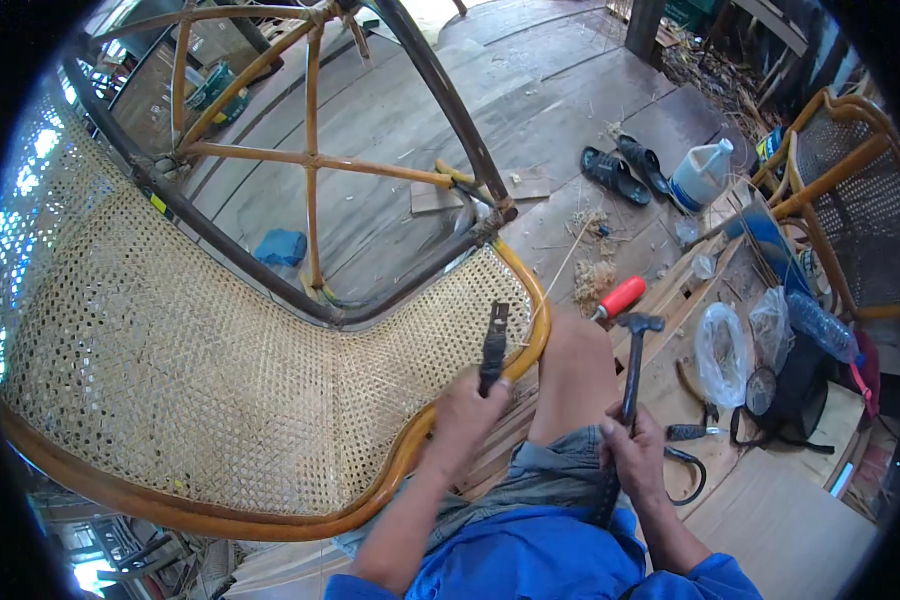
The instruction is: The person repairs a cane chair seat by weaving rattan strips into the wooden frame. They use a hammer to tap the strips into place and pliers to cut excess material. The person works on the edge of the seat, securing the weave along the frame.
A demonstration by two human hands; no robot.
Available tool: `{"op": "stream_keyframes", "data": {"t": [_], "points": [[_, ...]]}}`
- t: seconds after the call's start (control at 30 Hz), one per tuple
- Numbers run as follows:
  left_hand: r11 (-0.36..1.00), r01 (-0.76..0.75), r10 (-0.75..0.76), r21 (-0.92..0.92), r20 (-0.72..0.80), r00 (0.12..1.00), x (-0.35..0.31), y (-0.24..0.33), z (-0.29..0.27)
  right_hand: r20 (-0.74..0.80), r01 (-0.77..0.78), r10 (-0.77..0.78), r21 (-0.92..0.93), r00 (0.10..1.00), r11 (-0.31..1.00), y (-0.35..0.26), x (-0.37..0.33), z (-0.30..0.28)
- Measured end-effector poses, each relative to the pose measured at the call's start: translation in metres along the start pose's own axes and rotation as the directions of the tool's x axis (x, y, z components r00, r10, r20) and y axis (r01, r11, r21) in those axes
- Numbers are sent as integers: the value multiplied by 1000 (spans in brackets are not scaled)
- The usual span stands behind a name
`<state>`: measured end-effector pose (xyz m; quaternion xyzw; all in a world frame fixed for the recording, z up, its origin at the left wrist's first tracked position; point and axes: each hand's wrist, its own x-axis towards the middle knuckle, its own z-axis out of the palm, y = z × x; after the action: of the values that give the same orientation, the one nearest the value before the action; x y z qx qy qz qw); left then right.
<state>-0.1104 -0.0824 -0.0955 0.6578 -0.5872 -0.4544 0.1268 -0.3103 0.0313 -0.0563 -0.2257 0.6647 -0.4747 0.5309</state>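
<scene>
The left hand (460,415) is clenched around a dark chisel (493,347) set against the woven cane seat (170,370); the right hand (635,450) grips a hammer (633,365).

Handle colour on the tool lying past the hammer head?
Red handle on that tool, just beyond the hammer in the right hand. Head view.

Woven cane seat panel (200,370) – pale, matt, open mesh. Rattan frame rim (530,330) – glossy, smooth, amber varnish. Chisel (493,348) in left hand (465,420): dark, dull metal. Hammer (632,365) in right hand (635,450): dark metal head, matt handle. Floorboards (390,120): grey, worn, rough wood. Plastic bag (722,352): clear, shiny.
</scene>
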Motion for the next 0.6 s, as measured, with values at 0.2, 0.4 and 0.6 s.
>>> {"op": "stream_keyframes", "data": {"t": [0.2,0.4,0.6], "points": [[965,-15,-5,261,76,997,10,-20,-21,-16,-63,63,-23,998,998,-13,23,-19],[932,-67,46,356,66,997,3,-18,-12,64,-121,123,-37,990,992,-1,26,-19],[943,-175,104,284,250,963,12,-22,-27,89,-161,164,-43,982,986,6,26,-18]]}}
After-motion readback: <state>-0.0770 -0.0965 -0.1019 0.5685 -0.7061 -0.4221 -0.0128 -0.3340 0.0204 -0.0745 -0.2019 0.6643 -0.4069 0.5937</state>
